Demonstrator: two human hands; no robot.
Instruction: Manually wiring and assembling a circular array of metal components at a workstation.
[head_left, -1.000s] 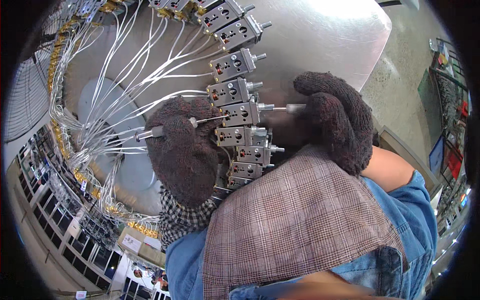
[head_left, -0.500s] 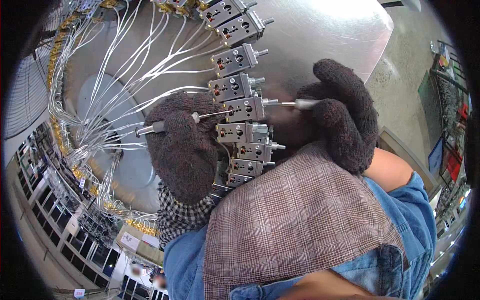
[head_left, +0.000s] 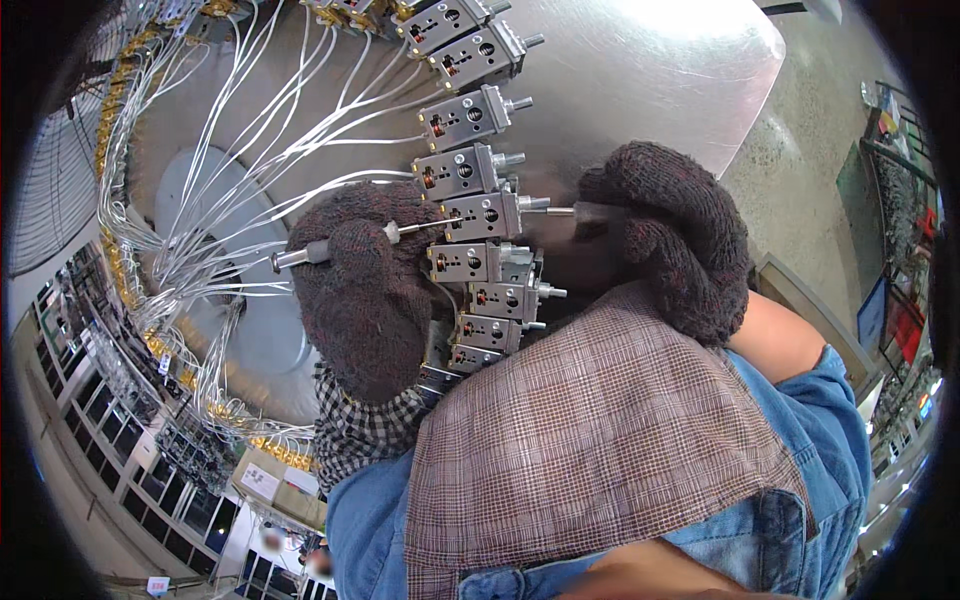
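Observation:
My left hand (head_left: 362, 310), in a dark knitted glove, is closed round a slim screwdriver (head_left: 312, 254) with a grey handle. Its thin blade crosses to the slotted face of a small metal control box (head_left: 482, 216), where the tip seems to touch. My right hand (head_left: 685, 245), gloved alike, is curled round another screwdriver (head_left: 562, 211). The end of that tool meets the shaft on the right side of the same box. The glove partly hides its handle. More such boxes (head_left: 466, 112) stand above and below in a curved row, each with a shaft pointing right.
White wires (head_left: 300, 150) fan out from the boxes across a metal round table (head_left: 640, 70). A pale blue-grey disc (head_left: 275, 335) lies at its middle, and gold-coloured parts (head_left: 112, 130) line the left rim. A plaid apron (head_left: 590, 420) reaches close under the lowest boxes.
My right hand has turned and its fingers have curled in tighter round the screwdriver, hiding more of it. The boxes have shifted very slightly left. My left hand keeps nearly the same place.

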